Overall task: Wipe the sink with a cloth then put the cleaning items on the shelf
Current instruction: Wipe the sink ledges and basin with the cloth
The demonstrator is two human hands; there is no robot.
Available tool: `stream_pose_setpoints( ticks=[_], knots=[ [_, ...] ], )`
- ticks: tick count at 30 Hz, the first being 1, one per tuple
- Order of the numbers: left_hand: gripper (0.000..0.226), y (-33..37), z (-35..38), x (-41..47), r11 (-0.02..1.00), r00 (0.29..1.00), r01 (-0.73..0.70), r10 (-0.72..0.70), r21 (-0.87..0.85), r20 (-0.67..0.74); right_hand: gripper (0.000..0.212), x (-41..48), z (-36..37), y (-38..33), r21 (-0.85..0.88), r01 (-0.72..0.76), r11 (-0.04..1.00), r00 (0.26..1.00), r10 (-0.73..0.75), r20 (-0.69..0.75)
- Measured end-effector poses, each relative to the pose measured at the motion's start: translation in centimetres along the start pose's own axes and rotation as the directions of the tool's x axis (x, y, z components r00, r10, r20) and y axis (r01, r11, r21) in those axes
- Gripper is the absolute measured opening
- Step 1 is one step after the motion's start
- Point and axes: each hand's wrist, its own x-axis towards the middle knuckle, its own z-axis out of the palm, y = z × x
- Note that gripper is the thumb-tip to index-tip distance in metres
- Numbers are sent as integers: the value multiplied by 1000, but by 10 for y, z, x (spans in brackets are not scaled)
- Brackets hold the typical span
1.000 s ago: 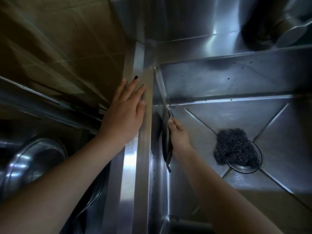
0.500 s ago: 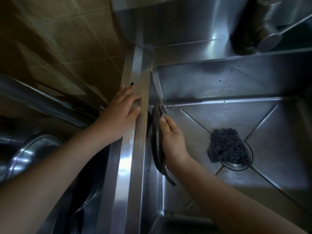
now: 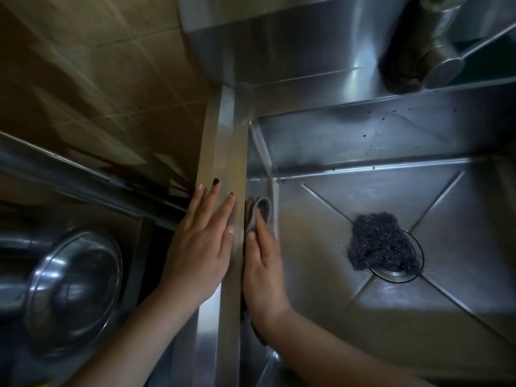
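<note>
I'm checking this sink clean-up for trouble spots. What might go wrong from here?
The right hand presses the cloth against the left wall of the sink with straight fingers, not a grip, so the cloth may slip down. The scrubber lies over the drain; wiping the floor could snag on it or skip that patch. Dark specks on the back wall are easy to miss in this dim light.

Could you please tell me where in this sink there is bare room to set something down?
The sink floor is bare behind the scourer, up to the back wall, and right of the drain. The left wall is crowded: the right hand presses the cloth there, and the left hand lies flat on the rim.
</note>
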Motion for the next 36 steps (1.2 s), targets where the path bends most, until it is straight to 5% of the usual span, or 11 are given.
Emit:
stream_pose_setpoints(
  ticks=[9,25,36],
  knots=[
    [51,-1,5,2,996,997,-27,33,89,-66,45,4,-1,8,-96,76,993,995,-68,78],
    [48,1,4,4,988,990,-63,79,142,-113,46,72,-18,131,-142,-210,967,978,209,-24],
    [49,1,3,5,987,989,-58,77,147,-123,43,21,-12,81,227,-391,892,913,407,-29]
  ],
)
